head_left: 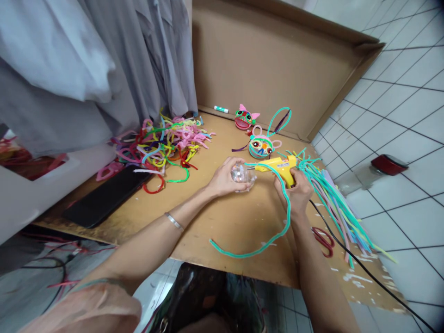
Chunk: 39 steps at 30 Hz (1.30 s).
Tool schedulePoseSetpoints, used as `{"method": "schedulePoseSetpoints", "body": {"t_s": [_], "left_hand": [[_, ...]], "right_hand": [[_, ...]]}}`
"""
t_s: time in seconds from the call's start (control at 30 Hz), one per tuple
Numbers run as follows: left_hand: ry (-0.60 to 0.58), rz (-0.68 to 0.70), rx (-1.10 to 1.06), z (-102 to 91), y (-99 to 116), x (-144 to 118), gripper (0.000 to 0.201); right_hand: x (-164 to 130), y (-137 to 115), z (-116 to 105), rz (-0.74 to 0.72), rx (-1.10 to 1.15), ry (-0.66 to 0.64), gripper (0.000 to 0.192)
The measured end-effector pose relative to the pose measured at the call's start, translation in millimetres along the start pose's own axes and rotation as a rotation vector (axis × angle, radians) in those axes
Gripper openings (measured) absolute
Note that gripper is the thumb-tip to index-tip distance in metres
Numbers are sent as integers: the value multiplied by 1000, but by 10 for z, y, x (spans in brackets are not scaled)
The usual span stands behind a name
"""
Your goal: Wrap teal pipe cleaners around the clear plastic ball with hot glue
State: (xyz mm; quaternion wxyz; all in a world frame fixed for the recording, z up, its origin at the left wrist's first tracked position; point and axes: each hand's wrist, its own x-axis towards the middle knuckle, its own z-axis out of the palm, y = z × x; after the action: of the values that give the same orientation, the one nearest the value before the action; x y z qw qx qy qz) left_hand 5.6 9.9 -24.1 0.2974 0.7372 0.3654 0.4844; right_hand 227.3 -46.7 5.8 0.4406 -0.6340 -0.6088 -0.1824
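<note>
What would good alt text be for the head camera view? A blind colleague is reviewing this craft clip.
A person's right hand holds a yellow glue gun with its nozzle at a clear plastic ball in the left hand, a teal pipe cleaner trailing over the cardboard worktop. Behind lie a pipe cleaner pile and two finished animal faces.

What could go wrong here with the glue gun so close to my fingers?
The glue gun nozzle points at the clear ball cupped in your left hand, so hot glue could reach those fingers. The teal pipe cleaner drapes over the gun and your right hand and might snag. The cord trails off the board's edge and could catch.
</note>
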Motion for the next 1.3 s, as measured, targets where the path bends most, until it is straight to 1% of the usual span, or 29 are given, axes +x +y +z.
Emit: {"method": "schedulePoseSetpoints", "body": {"t_s": [0.2,0.4,0.47,0.57,0.77,0.97,1.3], "left_hand": [[14,4,-4,-4,-18,10,65],[11,26,10,-1,-7,4,66],[7,40,16,0,-1,0,65],[3,48,15,5,-7,-1,66],[11,62,42,7,-35,9,66],[14,23,76,-17,-15,16,66],[-12,53,85,-17,32,3,66]], "right_hand": [[-10,26,5,-38,35,19,33],[-1,75,41,-163,38,153,28],[7,76,42,-189,37,174,27],[14,74,37,-210,34,173,26],[6,80,23,-199,40,153,25],[3,65,5,-174,55,114,27],[5,73,2,-217,43,150,24]]}}
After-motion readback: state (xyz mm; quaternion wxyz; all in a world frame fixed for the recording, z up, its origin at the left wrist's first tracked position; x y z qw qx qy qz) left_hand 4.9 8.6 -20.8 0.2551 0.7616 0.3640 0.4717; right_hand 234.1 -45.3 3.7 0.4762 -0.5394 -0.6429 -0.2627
